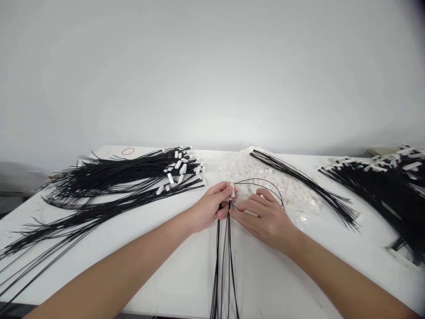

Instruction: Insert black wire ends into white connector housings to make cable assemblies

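Observation:
Near the middle of the table, my left hand [214, 204] pinches a small white connector [232, 190]. Black wires [229, 257] hang down from the hands toward the table's front edge. My right hand [264, 217] is just right of the connector, its thumb and fingertips closed at the wires below it. Two thin black wires [262, 180] leave the connector's top and loop over to the right, behind my right hand. What exactly the right fingertips grip is partly hidden.
Black wires with white connectors lie in a pile [116, 177] at left and another [375, 190] at far right. Behind my right hand is a clear bag of white connectors [299, 195], with a loose bundle of black wires [299, 175] across it.

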Available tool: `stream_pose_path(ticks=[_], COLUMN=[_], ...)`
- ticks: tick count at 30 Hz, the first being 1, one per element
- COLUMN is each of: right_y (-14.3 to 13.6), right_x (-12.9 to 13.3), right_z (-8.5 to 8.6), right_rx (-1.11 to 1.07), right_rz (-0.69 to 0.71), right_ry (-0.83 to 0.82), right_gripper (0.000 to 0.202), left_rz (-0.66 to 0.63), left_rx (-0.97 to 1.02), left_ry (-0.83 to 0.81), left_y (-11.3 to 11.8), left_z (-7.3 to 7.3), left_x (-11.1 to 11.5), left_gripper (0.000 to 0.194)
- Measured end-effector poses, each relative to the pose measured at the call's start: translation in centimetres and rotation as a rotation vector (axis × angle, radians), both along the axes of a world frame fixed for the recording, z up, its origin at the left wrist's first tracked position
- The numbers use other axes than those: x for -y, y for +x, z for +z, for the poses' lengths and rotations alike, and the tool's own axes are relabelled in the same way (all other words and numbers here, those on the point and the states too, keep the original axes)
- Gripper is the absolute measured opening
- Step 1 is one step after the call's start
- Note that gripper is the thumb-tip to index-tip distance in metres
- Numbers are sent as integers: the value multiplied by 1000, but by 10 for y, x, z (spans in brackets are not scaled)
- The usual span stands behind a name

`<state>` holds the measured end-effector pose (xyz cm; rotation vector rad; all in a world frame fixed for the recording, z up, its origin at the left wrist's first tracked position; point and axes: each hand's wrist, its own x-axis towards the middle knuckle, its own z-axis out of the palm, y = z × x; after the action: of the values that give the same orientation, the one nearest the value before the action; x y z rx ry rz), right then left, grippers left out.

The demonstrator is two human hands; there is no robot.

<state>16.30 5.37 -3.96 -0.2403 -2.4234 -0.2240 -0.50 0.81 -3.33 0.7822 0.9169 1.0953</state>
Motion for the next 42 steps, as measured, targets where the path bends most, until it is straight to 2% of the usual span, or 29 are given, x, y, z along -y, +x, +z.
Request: stream_pose_path(ticks=[9,19,27,32,35,37,39,42], right_y=[-7,-8,-7,-7,-4,-2,1,7], right_x=[5,5,0,-2,-1,1,4,5], right_z=[4,11,8,4,6,8,12,21], right_rx=[-57,-47,-18,-47,-71,-105,-175,-368], right_rz=[5,7,-22,-40,-35,-1,36,12], right_ry=[125,251,260,203,88,-61,-330,-889], right_gripper=[13,14,11,8,6,8,11,8], left_rz=[-17,-25,-12,-7,-1,2,5,8], left_rx=[-4,17,57,67,60,56,53,51], left_ry=[-6,9,-10,-3,3,0,-7,-13], left_y=[-1,-1,-2,-1,-1,-1,-1,-2], left_z=[-2,0,-3,-3,-3,-3,-3,-4], left_x=[-1,0,-2,-1,-1,-1,-1,-1], left_gripper=[25,24,23,23,23,23,24,24])
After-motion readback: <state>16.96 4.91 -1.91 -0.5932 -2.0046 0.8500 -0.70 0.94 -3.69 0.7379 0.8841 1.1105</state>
